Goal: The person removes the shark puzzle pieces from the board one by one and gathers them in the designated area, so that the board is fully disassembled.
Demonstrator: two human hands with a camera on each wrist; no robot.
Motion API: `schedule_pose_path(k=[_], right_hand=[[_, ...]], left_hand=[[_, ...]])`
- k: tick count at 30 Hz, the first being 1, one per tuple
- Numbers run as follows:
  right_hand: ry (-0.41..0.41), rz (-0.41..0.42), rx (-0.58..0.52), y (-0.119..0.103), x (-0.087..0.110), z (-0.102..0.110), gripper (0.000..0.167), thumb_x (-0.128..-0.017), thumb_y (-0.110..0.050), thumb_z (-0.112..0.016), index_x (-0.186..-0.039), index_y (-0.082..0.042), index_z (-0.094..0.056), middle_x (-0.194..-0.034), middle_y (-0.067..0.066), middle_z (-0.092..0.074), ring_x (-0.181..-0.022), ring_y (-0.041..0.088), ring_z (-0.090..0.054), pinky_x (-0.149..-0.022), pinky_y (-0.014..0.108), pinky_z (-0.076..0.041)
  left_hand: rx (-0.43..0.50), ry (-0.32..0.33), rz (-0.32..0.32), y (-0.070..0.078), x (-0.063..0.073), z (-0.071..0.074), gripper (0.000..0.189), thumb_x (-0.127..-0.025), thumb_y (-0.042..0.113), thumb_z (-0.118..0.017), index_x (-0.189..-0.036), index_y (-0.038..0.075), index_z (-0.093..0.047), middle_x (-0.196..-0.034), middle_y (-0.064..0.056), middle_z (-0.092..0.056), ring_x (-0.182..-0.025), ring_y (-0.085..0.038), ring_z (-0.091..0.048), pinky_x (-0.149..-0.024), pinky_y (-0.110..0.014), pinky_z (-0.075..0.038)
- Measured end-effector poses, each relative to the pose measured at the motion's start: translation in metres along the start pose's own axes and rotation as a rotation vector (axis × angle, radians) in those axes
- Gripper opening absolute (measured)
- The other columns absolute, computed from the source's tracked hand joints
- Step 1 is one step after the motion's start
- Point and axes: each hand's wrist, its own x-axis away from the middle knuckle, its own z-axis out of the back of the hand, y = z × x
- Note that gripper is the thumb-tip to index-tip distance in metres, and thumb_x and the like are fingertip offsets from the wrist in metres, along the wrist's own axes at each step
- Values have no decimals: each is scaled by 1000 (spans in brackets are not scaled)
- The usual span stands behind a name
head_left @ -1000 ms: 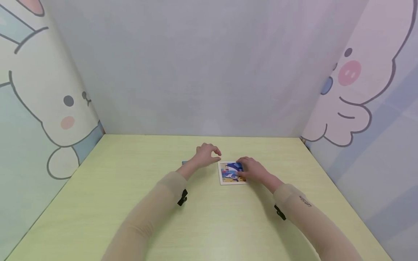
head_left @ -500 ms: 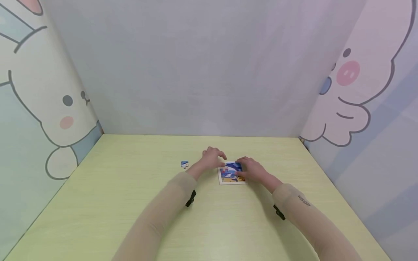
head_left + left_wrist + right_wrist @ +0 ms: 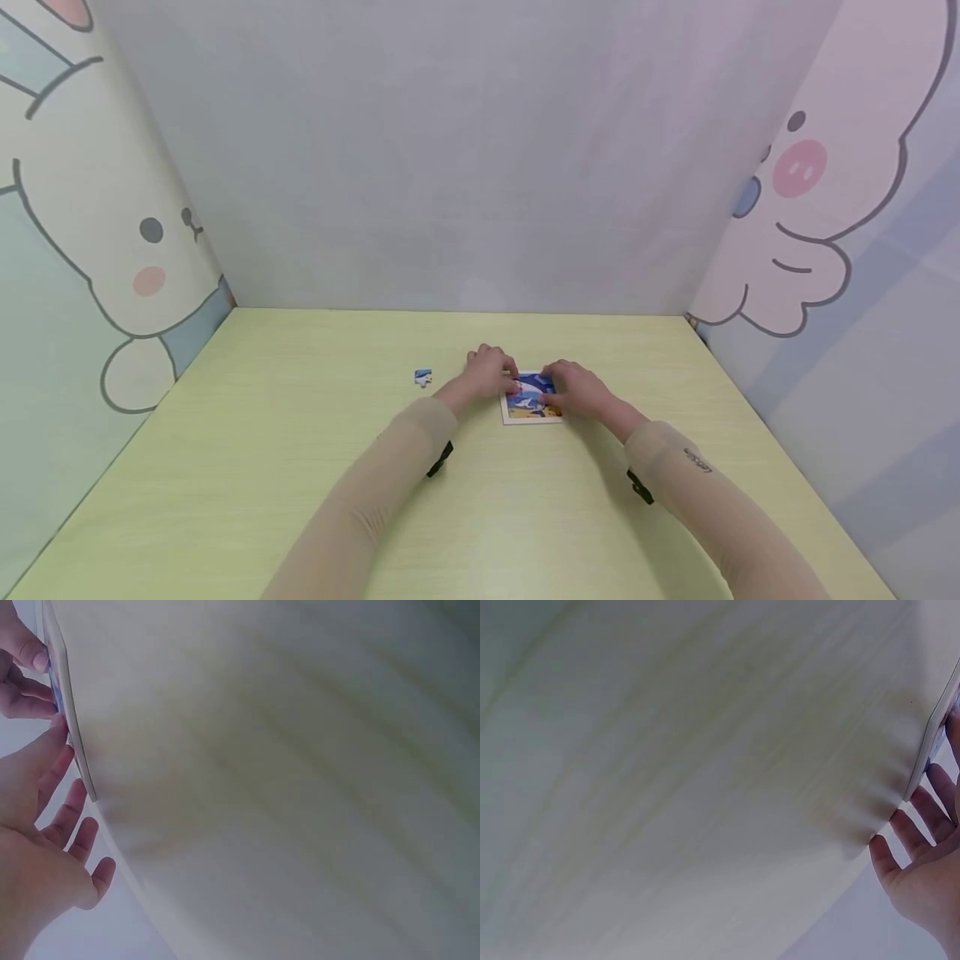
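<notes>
A small white-framed jigsaw puzzle (image 3: 531,408) with a blue and yellow sea picture lies on the table. My right hand (image 3: 583,392) holds its right side, the thumb on the picture and the fingers reaching over the far edge. At the upper left corner is my left hand (image 3: 489,371), thumb and index finger bent close together over the frame. In the left wrist view the other fingers of the left hand (image 3: 45,855) spread along the board's edge; I cannot tell whether thumb and index pinch a piece. A loose puzzle piece (image 3: 423,377) lies left of the left hand.
The pale yellow-green table (image 3: 480,517) runs back to a light grey cloth wall (image 3: 480,167). Side panels with a cartoon rabbit (image 3: 142,250) at left and a cartoon pig (image 3: 817,183) at right border it.
My left hand has moved right onto the puzzle's upper left corner, and its thumb and index have drawn closer. The loose piece has come out from behind the wrist. My right hand stays put.
</notes>
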Motion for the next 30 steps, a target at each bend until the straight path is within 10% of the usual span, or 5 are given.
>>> schedule_pose_path(k=[20, 30], right_hand=[[23, -9, -45, 3, 0, 0, 53, -81, -38, -72, -122, -6, -60, -130, 14, -56, -124, 34, -48, -103, 49, -36], [26, -11, -56, 7, -2, -3, 53, -81, -39, -73, -121, -7, -60, -130, 13, -56, -125, 34, -47, -103, 49, -35]], left_hand=[[108, 41, 4, 2, -4, -1, 10, -81, 28, -75, -84, 21, -69, -97, 4, -62, -108, -23, -44, -93, -44, -28], [165, 53, -2, 4, -6, -1, 8, -83, 23, -73, -84, 16, -68, -78, 7, -64, -83, -14, -56, -90, -43, -32]])
